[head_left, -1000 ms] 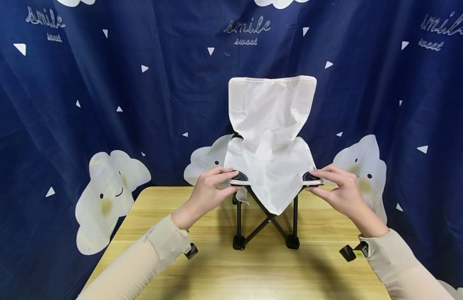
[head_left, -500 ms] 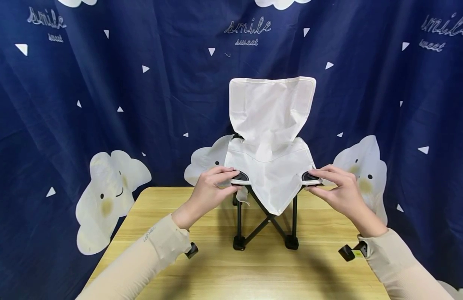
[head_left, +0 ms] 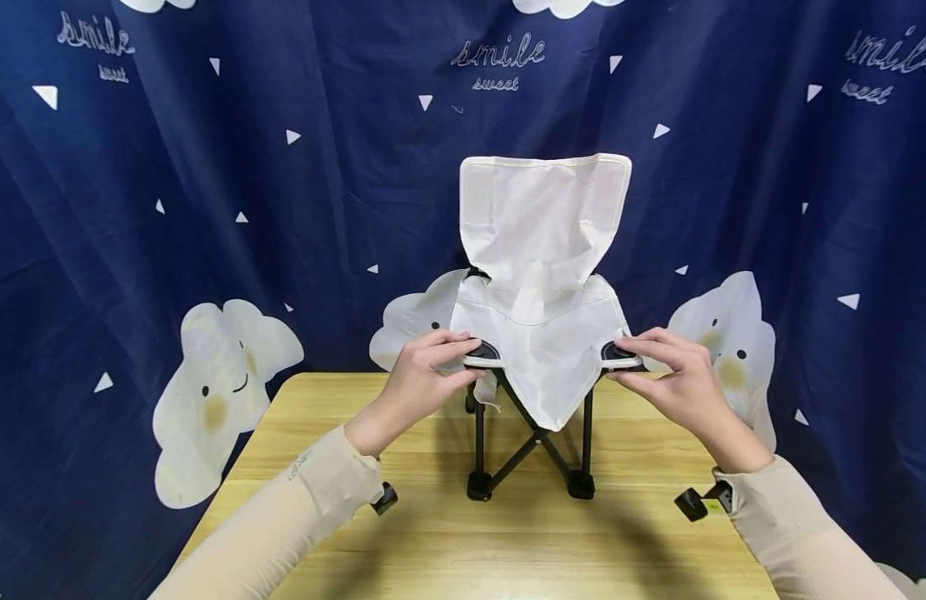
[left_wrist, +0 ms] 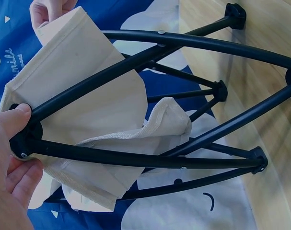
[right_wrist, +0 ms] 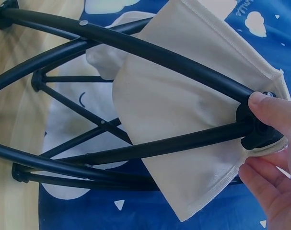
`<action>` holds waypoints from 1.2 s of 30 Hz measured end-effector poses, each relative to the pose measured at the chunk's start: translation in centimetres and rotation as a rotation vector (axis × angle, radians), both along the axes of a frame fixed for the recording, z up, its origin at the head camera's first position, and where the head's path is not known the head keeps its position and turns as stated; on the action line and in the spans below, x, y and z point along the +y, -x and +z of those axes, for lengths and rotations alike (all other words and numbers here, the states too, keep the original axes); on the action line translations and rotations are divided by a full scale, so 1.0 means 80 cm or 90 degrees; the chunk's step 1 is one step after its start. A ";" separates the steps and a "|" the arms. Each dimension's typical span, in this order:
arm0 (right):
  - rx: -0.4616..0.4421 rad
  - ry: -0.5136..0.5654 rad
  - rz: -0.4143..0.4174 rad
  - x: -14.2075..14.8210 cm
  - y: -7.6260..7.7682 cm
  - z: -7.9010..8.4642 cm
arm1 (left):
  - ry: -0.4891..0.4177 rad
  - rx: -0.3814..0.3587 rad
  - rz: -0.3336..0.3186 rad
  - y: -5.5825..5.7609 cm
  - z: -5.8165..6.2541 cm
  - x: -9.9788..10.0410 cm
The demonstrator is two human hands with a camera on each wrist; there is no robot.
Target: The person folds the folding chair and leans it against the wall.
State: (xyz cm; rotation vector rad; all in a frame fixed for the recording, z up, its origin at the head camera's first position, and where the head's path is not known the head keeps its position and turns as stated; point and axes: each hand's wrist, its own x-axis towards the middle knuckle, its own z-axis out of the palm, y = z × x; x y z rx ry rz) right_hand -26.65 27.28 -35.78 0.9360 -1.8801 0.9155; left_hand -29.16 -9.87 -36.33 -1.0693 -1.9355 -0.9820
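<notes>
Chair (head_left: 545, 327), between left hand (head_left: 425, 371) and right hand (head_left: 680, 372)

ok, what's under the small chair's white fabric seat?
Crossed black tubular legs with black block-shaped feet on the light wood-grain table. In the head view, the white fabric seat hides much of the rear legs; wrist views show more.
</notes>
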 end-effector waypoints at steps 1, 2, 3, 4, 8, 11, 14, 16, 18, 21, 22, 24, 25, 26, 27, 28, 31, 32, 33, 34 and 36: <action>-0.002 0.001 -0.001 0.000 0.000 0.000 | 0.000 -0.001 -0.001 0.000 0.000 0.000; 0.001 0.001 -0.001 0.000 0.001 0.000 | 0.000 -0.001 -0.001 -0.001 0.001 0.000; 0.004 0.003 0.000 0.000 0.001 -0.001 | 0.000 -0.002 0.000 -0.001 0.001 0.001; 0.007 0.003 0.001 -0.001 0.002 -0.001 | 0.000 -0.003 -0.001 -0.002 0.002 0.001; 0.020 0.009 0.009 -0.001 0.005 -0.001 | 0.004 -0.002 -0.001 -0.002 0.004 0.002; 0.015 0.012 0.010 -0.001 0.005 0.000 | 0.006 0.001 -0.002 -0.002 0.006 0.004; 0.005 0.011 0.006 -0.002 0.004 0.002 | 0.005 0.004 -0.002 -0.002 0.007 0.006; 0.001 0.012 0.003 -0.002 0.004 0.002 | 0.004 0.006 -0.001 -0.002 0.007 0.007; 0.003 0.013 0.002 -0.002 0.005 0.002 | 0.005 0.007 -0.001 -0.002 0.007 0.009; 0.012 0.015 0.006 -0.001 0.007 0.001 | 0.005 0.005 -0.001 -0.002 0.008 0.010; 0.016 0.015 0.007 -0.001 0.007 0.001 | 0.005 0.004 -0.001 -0.002 0.008 0.010; 0.022 0.017 0.013 -0.002 0.009 0.000 | 0.005 0.003 -0.002 -0.003 0.009 0.010; 0.023 0.018 0.015 -0.002 0.009 0.000 | 0.005 0.003 -0.003 -0.003 0.009 0.010; 0.024 0.019 0.017 -0.002 0.010 -0.001 | 0.004 0.002 -0.004 -0.003 0.010 0.010; 0.024 0.020 0.018 -0.003 0.010 -0.001 | 0.002 0.002 -0.005 -0.003 0.010 0.010; 0.025 0.020 0.018 -0.003 0.010 -0.001 | 0.001 0.001 -0.006 -0.003 0.011 0.010; 0.023 0.021 0.020 -0.005 0.011 -0.001 | -0.001 0.001 -0.008 -0.003 0.011 0.010; 0.021 0.021 0.023 -0.005 0.011 0.000 | -0.001 0.002 -0.008 -0.003 0.012 0.010; 0.020 0.021 0.024 -0.005 0.010 0.000 | 0.000 0.003 -0.007 -0.003 0.012 0.010; 0.019 0.021 0.026 -0.006 0.010 0.001 | 0.002 0.002 -0.007 -0.003 0.012 0.010; 0.016 0.022 0.028 -0.007 0.009 0.002 | 0.004 0.003 -0.005 -0.002 0.012 0.010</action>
